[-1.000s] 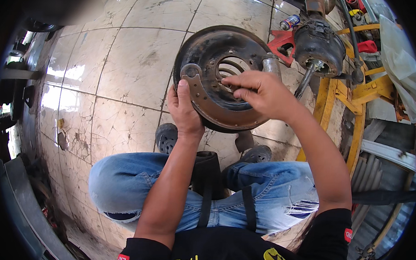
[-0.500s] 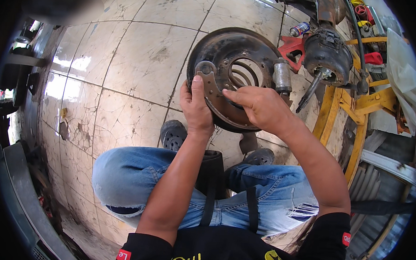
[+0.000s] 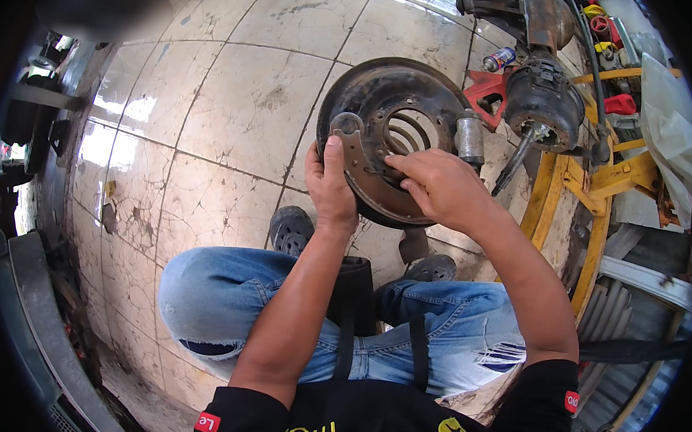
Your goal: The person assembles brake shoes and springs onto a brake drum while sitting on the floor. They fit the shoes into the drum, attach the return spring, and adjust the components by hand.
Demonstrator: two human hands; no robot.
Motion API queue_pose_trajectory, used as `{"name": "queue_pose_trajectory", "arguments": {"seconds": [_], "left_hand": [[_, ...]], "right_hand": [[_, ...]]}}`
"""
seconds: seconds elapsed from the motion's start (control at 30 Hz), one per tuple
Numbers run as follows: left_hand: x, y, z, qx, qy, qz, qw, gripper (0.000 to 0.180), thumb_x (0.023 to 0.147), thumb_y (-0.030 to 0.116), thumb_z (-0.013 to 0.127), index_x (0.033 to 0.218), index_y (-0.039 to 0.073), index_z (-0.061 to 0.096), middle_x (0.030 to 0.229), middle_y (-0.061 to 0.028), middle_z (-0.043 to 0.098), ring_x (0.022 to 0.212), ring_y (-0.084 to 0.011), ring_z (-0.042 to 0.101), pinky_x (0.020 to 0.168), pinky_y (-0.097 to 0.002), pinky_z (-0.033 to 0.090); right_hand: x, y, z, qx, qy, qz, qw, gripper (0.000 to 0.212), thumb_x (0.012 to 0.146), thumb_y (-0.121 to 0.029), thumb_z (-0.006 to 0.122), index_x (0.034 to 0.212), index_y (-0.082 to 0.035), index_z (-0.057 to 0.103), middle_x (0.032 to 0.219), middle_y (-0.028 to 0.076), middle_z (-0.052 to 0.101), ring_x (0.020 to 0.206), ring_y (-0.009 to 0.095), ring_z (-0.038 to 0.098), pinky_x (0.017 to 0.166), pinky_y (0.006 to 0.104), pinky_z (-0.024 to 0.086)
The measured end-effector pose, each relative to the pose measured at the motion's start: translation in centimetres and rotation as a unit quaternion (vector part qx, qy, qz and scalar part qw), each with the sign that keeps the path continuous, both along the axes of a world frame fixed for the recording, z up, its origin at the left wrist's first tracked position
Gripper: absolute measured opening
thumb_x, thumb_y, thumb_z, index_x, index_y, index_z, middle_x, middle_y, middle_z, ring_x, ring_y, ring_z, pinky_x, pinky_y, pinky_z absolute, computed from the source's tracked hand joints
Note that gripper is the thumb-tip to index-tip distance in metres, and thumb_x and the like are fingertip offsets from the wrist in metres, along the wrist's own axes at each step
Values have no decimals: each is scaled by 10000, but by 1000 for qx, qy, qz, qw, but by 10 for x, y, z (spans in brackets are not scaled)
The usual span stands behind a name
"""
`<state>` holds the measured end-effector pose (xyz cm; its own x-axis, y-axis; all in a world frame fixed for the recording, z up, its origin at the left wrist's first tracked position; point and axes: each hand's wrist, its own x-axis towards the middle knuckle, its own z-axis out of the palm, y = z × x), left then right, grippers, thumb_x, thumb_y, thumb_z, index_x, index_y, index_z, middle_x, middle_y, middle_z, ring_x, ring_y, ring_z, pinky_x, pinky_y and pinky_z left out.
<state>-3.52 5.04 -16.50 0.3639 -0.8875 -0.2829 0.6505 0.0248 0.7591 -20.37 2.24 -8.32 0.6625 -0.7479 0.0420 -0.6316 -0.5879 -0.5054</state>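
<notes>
A round dark brake backing plate (image 3: pixel 393 80) is tilted in front of my knees. A rusty brown curved brake shoe (image 3: pixel 366 172) lies along its near left side. My left hand (image 3: pixel 333 181) is closed at the plate's left edge, thumb pressed on the shoe's upper end, fingers hidden behind. Over the shoe's inner edge is my right hand (image 3: pixel 446 185), fingers curled and index finger extended toward the plate's centre hole; anything pinched in it is hidden. A silver wheel cylinder (image 3: pixel 469 136) sits on the plate's right side.
At the right, an axle with a dark drum-shaped housing (image 3: pixel 544 109) stands by a yellow metal frame (image 3: pixel 629 171). A red stand (image 3: pixel 487 91) and a spray can (image 3: pixel 498 59) are behind the plate. Cracked tiles (image 3: pixel 234 136) cover the floor. A clear plastic sheet (image 3: pixel 663 120) hangs at the right.
The backing plate and both hands appear slightly lower in view. My right hand has shifted a little along the shoe, its thumb now showing below the index finger. My left hand keeps its grip.
</notes>
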Motion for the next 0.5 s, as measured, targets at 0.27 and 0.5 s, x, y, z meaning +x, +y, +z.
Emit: {"name": "queue_pose_trajectory", "arguments": {"seconds": [0.27, 0.5], "left_hand": [[2, 0, -7, -10, 9, -8, 1000, 302, 1037, 319, 496, 1169, 52, 549, 1039, -72, 630, 904, -166, 625, 802, -316, 542], [4, 0, -10, -19, 18, -13, 1000, 325, 1028, 339, 484, 1172, 52, 538, 1049, -86, 618, 923, -185, 624, 813, -338, 545]], "right_hand": [[-13, -2, -2, 1, -20, -43, 999, 257, 881, -70, 596, 1123, -49, 681, 954, 144, 688, 939, 351, 640, 828, 449, 518], [-26, -9, 15, -12, -24, -85, 996, 230, 898, -63, 585, 1105, -42, 684, 996, 164, 690, 957, 360, 645, 838, 449, 521]]}}
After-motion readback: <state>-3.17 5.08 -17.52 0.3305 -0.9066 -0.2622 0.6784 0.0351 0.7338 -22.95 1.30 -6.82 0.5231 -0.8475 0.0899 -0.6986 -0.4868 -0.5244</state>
